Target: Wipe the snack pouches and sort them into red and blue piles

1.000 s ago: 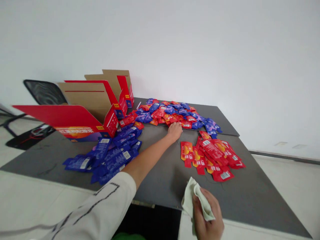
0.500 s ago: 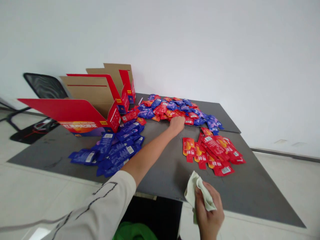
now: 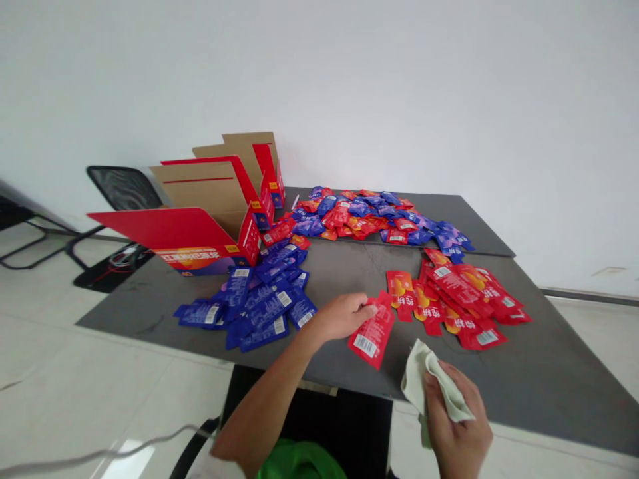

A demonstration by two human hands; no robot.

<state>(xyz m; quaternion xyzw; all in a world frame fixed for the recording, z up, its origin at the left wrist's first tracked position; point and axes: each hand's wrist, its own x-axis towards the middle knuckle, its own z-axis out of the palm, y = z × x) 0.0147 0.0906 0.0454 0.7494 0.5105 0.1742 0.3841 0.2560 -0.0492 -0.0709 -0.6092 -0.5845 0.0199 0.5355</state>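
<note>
A grey table (image 3: 554,372) fills the lower view, with 1 open cardboard box (image 3: 202,189), red outside, at its far left corner and 1 black mesh chair (image 3: 124,187) beyond it. On the table lie 3 groups of sachets. The largest is 1 mixed heap (image 3: 359,216) of red and blue along the far side. Nearer are 1 blue pile (image 3: 264,306), about 20 sachets, and 1 red pile (image 3: 459,299), about 15; neither can be counted exactly because they overlap. So 2 single-colour piles stand apart, and the mixed heap is what is left.

The left hand (image 3: 342,318) is closed, its thumb and fingers pinching the top of 1 red sachet (image 3: 372,332), which hangs above the table between the blue and red piles. The right hand (image 3: 456,416) grips 1 crumpled pale cloth (image 3: 429,379) near the table's front edge.
</note>
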